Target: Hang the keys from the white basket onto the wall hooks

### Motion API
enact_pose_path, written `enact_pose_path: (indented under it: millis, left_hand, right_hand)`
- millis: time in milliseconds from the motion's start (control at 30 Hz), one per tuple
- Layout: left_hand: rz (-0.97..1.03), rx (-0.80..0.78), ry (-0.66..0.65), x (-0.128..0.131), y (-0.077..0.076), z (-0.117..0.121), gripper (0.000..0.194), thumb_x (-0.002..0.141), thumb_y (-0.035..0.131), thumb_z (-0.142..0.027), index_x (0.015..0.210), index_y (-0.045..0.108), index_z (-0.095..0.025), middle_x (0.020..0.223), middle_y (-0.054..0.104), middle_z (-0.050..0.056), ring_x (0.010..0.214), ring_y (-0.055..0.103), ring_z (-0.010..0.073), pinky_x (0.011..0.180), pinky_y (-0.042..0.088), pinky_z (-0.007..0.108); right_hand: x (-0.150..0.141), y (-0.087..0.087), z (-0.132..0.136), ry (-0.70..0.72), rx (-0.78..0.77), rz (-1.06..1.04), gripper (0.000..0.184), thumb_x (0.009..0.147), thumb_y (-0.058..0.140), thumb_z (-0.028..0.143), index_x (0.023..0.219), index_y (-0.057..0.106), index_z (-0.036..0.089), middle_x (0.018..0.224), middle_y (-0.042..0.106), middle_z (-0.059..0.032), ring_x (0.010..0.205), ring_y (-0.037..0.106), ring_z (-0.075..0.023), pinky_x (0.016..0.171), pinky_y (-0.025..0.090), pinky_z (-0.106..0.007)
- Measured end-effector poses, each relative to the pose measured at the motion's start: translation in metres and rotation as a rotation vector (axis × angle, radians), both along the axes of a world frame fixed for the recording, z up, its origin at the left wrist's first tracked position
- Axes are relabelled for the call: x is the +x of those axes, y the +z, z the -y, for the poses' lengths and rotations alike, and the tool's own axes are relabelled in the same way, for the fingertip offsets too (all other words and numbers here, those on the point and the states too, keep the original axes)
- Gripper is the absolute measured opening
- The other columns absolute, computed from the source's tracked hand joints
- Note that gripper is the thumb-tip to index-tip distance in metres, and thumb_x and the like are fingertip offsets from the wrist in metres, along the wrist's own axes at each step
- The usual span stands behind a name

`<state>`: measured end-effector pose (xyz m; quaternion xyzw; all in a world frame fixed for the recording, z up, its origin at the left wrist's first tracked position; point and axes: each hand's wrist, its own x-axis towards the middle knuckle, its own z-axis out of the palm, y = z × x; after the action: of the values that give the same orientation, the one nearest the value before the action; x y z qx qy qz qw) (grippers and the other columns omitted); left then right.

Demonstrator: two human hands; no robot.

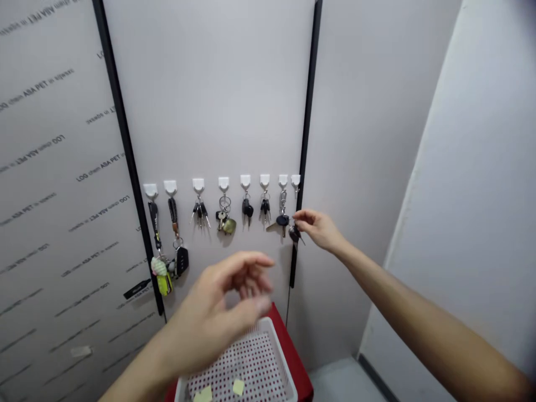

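Note:
A row of white wall hooks (pixel 223 183) runs across the grey panel, most with key bunches hanging from them. My right hand (pixel 320 228) reaches to the rightmost hook (pixel 295 181) and pinches a dark key bunch (pixel 294 233) just below it. My left hand (pixel 228 304) hovers lower in front of the wall, blurred, fingers loosely curled with nothing visible in them. Under it lies a white perforated basket (pixel 272 335) with small yellow notes (pixel 238 387) inside.
The basket rests on a red surface (pixel 299 363). Black vertical strips (pixel 307 128) divide the wall panels. A film-covered panel with printed text (pixel 50 195) stands at the left, a white wall (pixel 481 195) at the right. Long keychains with a yellow-green charm (pixel 163 276) hang at the left.

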<state>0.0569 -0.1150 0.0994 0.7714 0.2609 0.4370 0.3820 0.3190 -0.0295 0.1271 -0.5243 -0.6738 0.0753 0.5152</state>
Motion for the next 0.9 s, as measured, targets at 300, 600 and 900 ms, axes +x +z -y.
enact_pose_path:
  millis: [300,600,900]
  left_hand:
    - [-0.095,-0.010,0.232,0.060,0.002,-0.095,0.027,0.058,0.047,-0.020,0.084,0.049,-0.014,0.084,0.052,0.006,0.064,0.046,0.0100,0.061,0.038,0.025]
    - [-0.005,-0.153,0.243,0.039,-0.021,-0.097,0.023,0.053,0.050,-0.018,0.076,0.051,-0.013,0.080,0.053,0.004,0.061,0.046,0.0090,0.061,0.036,0.023]
    - [0.261,-0.283,0.482,0.001,-0.073,-0.110,0.033,0.055,0.048,-0.014,0.087,0.042,-0.009,0.038,0.027,-0.011,0.036,0.025,0.0031,0.040,0.022,0.015]
  right_hand:
    - [0.024,0.046,-0.041,-0.300,0.162,-0.041,0.018,0.058,0.039,0.015,0.068,0.054,0.014,0.053,0.052,0.0013,0.046,0.045,-0.0063,0.051,0.038,-0.021]
    - [0.017,0.040,-0.042,-0.477,0.129,-0.038,0.018,0.058,0.039,0.015,0.069,0.054,0.014,0.058,0.053,-0.0013,0.052,0.046,-0.0087,0.055,0.037,-0.022]
    - [-0.077,-0.066,-0.007,0.191,-0.340,-0.002,0.035,0.060,0.039,0.014,0.094,0.045,0.014,0.046,0.035,0.0046,0.039,0.031,-0.0069,0.039,0.027,-0.021]
